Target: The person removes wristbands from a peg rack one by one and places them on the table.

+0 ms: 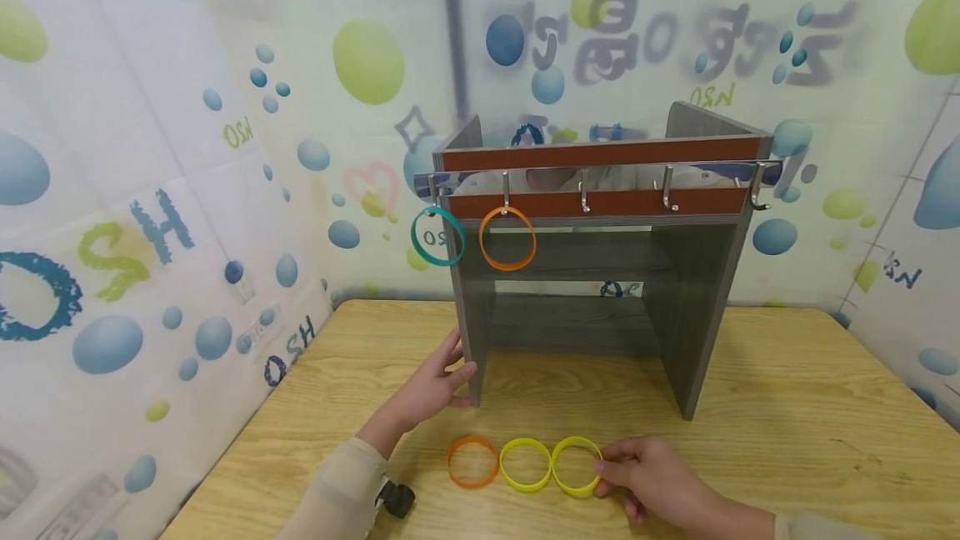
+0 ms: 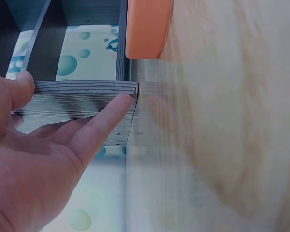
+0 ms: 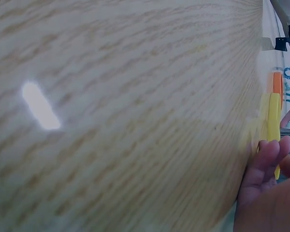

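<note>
In the head view, my left hand (image 1: 431, 382) grips the lower left side panel of a grey wooden shelf (image 1: 708, 298), thumb at the front edge and fingers along the outer face. The left wrist view shows that hand (image 2: 43, 150) against the panel edge (image 2: 87, 87). My right hand (image 1: 656, 477) pinches the right side of a yellow ring (image 1: 576, 493) lying on the table. Left of that ring lie another yellow ring (image 1: 525, 488) and an orange ring (image 1: 472, 484) in a row. A teal ring (image 1: 438, 262) and an orange ring (image 1: 508, 267) hang from the shelf's leftmost hooks.
A metal rail with hooks (image 1: 585, 190) runs across the shelf's front, and its three right hooks bear no rings. The wooden table (image 1: 810, 407) meets a patterned cloth backdrop (image 1: 367, 148) behind and at the sides. A black device (image 1: 397, 498) sits at the left wrist.
</note>
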`<state>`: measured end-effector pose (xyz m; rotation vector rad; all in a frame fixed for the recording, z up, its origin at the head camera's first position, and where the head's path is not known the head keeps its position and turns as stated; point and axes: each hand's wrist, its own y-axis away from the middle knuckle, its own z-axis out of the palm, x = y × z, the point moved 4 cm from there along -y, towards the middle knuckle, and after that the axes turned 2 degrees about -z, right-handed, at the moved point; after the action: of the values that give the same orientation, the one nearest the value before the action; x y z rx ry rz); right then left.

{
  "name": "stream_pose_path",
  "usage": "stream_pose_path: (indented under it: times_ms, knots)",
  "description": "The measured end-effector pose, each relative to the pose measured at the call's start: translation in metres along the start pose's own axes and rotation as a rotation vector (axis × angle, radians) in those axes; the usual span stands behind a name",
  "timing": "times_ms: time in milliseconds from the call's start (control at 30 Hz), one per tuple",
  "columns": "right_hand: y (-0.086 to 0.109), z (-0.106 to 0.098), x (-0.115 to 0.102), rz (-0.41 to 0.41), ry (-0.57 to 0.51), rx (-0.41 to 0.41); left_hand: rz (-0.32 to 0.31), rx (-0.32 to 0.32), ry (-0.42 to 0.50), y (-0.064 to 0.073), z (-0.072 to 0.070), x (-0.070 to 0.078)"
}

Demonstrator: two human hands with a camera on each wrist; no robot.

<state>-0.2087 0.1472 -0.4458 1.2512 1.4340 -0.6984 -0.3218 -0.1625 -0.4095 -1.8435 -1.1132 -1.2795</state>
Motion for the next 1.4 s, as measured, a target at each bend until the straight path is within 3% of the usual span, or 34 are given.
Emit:
stream_pose_path:
  times_ms: [733,1400]
  knots:
    - [0.0017,-0.0012,0.0003,-0.035,-0.027,-0.055,-0.003,0.004,0.000,-0.0010,0.0002,0.0000]
    - [0.0017,-0.0016,-0.0036,-0.034,-0.008,-0.015,-0.006,0.008,0.001,-0.0007,0.0003,0.0007]
